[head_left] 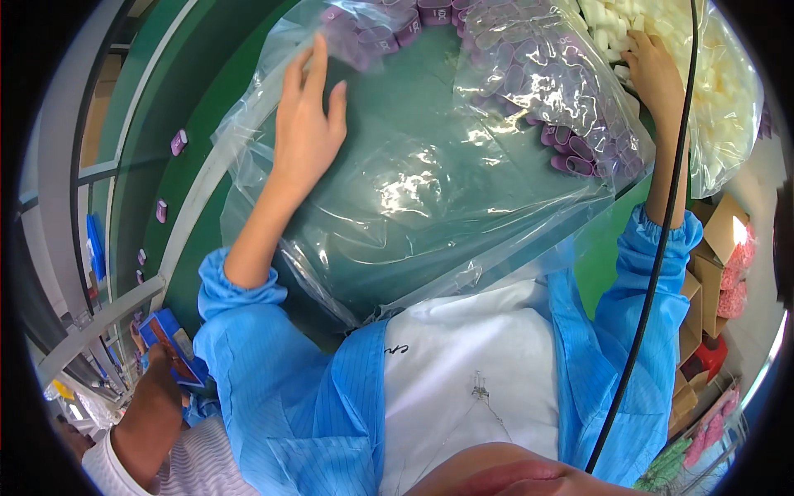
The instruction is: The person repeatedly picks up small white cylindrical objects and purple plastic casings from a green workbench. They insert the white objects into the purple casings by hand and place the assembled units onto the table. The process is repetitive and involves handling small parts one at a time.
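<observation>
My left hand (308, 132) is open above a clear plastic bag (389, 223), its fingers stretched toward purple plastic pieces at the far side. Those purple oval ring-like pieces (569, 153) lie in the bag, several more of them along its far edge and right side. At the far right, my right hand (656, 73) reaches into a pile of small white plastic pieces (718, 91), some of them under clear film. Its fingers are bent and closed on a white piece at the fingertips, partly covered by the hand.
A green conveyor belt (186, 103) with a pale rail curves along the left and carries several loose purple pieces (179, 142). At lower left a co-worker's arm (149, 413) is near a blue box (172, 345). Open cardboard boxes (703, 285) stand at right. A black cable (653, 289) crosses the view.
</observation>
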### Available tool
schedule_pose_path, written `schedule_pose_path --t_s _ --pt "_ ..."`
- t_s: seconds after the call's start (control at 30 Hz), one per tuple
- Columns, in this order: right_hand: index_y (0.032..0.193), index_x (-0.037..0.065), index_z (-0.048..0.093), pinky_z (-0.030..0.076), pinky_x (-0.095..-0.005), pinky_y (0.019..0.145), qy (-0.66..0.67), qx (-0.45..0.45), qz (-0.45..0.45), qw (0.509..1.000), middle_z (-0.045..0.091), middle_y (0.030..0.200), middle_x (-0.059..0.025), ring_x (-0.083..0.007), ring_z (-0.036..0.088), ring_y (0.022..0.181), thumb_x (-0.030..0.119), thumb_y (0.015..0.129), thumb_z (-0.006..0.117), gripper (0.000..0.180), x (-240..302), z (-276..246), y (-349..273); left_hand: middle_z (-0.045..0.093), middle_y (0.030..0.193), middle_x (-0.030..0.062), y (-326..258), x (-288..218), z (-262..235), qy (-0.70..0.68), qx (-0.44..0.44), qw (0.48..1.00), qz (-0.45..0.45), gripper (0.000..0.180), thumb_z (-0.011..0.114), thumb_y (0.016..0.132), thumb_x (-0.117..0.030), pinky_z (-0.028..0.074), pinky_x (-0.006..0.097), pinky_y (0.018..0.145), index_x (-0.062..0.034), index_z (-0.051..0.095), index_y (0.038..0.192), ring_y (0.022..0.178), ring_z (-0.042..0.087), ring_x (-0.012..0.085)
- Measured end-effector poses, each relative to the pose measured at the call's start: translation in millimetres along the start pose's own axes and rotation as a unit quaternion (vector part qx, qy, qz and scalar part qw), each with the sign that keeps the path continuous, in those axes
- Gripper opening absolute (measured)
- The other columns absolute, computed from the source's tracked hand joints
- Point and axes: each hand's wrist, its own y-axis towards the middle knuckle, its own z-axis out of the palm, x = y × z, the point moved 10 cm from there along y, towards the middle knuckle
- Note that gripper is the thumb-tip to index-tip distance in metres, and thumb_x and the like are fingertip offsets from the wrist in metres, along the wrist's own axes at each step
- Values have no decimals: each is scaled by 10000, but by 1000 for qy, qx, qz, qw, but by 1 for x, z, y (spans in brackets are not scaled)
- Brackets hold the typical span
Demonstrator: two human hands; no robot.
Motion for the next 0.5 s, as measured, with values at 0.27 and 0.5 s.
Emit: schedule_pose_path --t_s 0.27,0.5 --pt "1251 52 617 528 -459 855 19 -46 13 999 653 1186 -185 -405 655 999 178 958 609 319 2 -8 -12 359 1491 278 48 -7 2 -110 -90 990 -17 1021 820 831 -443 495 446 1040 127 256 1464 1329 501 367" --pt "1247 69 623 538 -463 838 23 -52 20 998 653 1204 -168 -403 663 982 202 970 598 309 5 -9 -15 536 1371 187 64 -33 24 30 -79 993 88 732 862 759 -370 461 451 1029 -75 560 1357 1237 541 360"
